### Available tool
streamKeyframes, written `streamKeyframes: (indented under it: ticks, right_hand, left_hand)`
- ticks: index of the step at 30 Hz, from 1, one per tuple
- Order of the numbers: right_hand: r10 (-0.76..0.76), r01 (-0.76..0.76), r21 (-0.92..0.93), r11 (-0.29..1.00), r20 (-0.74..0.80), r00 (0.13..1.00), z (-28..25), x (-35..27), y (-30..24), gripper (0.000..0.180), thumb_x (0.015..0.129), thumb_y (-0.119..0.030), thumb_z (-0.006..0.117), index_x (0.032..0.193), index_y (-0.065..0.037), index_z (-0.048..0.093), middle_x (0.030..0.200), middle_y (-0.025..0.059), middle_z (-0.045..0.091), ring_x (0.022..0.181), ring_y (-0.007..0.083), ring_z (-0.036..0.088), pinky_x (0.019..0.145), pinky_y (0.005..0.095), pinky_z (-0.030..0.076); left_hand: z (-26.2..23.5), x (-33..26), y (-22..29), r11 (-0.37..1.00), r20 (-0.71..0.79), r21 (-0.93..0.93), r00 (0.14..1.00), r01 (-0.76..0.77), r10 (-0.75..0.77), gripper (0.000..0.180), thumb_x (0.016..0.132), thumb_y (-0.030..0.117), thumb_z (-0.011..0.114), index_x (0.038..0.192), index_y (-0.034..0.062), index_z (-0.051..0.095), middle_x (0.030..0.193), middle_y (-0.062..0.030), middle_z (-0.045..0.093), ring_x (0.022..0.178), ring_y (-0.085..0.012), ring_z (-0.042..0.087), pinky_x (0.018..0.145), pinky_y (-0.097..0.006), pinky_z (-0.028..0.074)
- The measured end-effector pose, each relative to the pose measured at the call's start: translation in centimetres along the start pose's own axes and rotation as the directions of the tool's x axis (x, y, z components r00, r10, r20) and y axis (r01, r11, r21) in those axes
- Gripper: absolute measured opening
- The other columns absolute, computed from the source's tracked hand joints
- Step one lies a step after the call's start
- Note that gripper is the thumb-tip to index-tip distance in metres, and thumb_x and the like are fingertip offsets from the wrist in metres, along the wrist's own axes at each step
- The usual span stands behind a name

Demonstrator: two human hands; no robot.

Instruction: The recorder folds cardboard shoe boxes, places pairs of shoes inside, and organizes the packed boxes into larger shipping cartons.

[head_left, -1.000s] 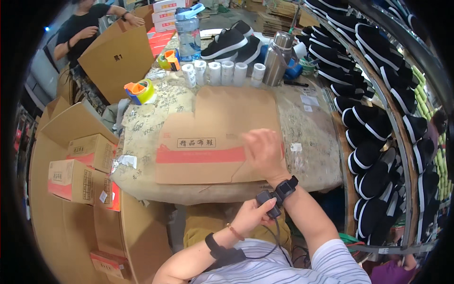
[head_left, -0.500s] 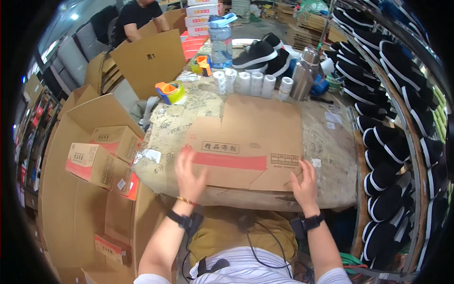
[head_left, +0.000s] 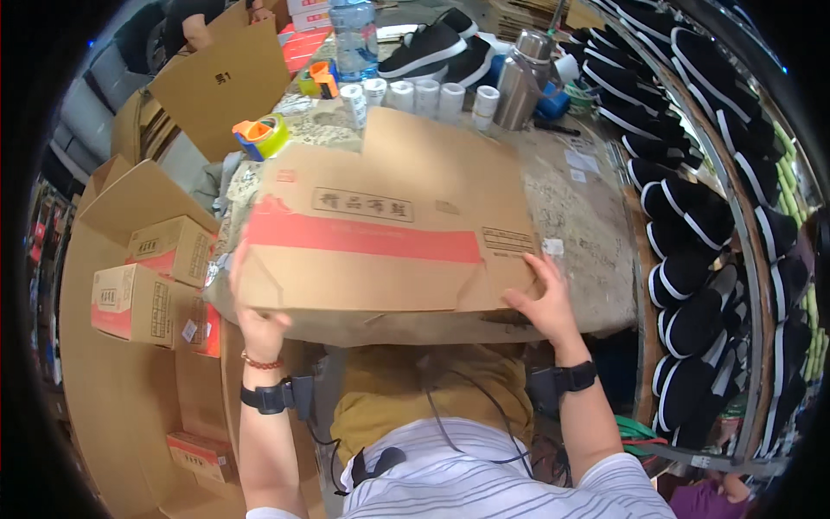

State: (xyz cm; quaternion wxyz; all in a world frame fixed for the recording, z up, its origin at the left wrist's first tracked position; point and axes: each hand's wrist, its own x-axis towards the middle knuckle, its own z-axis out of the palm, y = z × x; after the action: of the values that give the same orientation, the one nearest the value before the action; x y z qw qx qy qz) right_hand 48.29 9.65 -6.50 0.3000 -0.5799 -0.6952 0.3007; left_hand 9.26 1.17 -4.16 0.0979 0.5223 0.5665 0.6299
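A flattened cardboard shoe box (head_left: 372, 281), brown with a red band and dark print, lies across the worktable in front of me, its left part raised. My left hand (head_left: 261, 327) grips its left edge near the front corner; some fingers are hidden behind the board. At the right front corner, my right hand (head_left: 545, 298) holds the edge with thumb and fingers. Behind the box stands a row of white paper rolls (head_left: 426, 99). An orange-and-blue tape dispenser with yellow tape (head_left: 264, 137) rests at the table's left side.
A large open carton (head_left: 130, 389) with smaller shoe boxes (head_left: 138, 303) stands left. Black shoes (head_left: 683, 281) fill the rack on the right. Farther back are a steel flask (head_left: 523, 82), a water bottle (head_left: 354, 43), black shoes (head_left: 432, 52) and another person (head_left: 197, 30) behind a carton.
My left hand has moved left and taken the box's left edge. The cardboard's left part has come up and nearer. My right hand stays at the right edge. The whole view has shifted.
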Motion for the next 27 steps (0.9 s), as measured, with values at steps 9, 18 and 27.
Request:
streamKeyframes:
  ticks: [9,18,27]
  right_hand:
    - [0.164,-0.274,0.639,0.719,0.226,0.96,-6.9,-1.2,-7.0,0.058,0.096,-0.046,0.037,0.138,-0.007,0.045,0.129,0.0081,0.053,0.116,0.0191,0.052,0.086,0.0303,0.045]
    - [-0.692,0.656,-0.516,0.551,0.156,0.705,-2.9,3.1,-17.8,0.054,0.088,-0.048,0.054,0.125,-0.008,0.057,0.114,0.0166,0.062,0.108,0.0338,0.057,0.094,0.0444,0.041]
    - [-0.849,0.818,-0.278,0.504,0.014,0.528,2.3,10.7,-13.7,0.023,0.078,-0.025,0.069,0.097,-0.012,0.066,0.104,0.0108,0.062,0.101,0.0279,0.057,0.087,0.0409,0.041]
  left_hand:
    - [3.3,5.2,5.9,0.869,0.214,-0.352,0.873,-0.349,0.438,0.072,0.084,0.067,0.051,0.123,0.0057,0.046,0.131,-0.0211,0.047,0.123,-0.0366,0.045,0.105,-0.049,0.033]
    - [3.5,12.1,2.8,0.876,0.37,-0.084,0.831,0.476,-0.416,0.051,0.093,0.046,0.055,0.125,0.0062,0.051,0.12,-0.0057,0.053,0.113,-0.0147,0.046,0.099,-0.03,0.035]
    - [6.8,10.6,4.1,0.757,0.321,0.651,0.921,-0.045,-0.221,0.102,0.056,0.039,0.087,0.136,0.0068,0.032,0.131,-0.0184,0.044,0.125,-0.0336,0.042,0.109,-0.046,0.027]
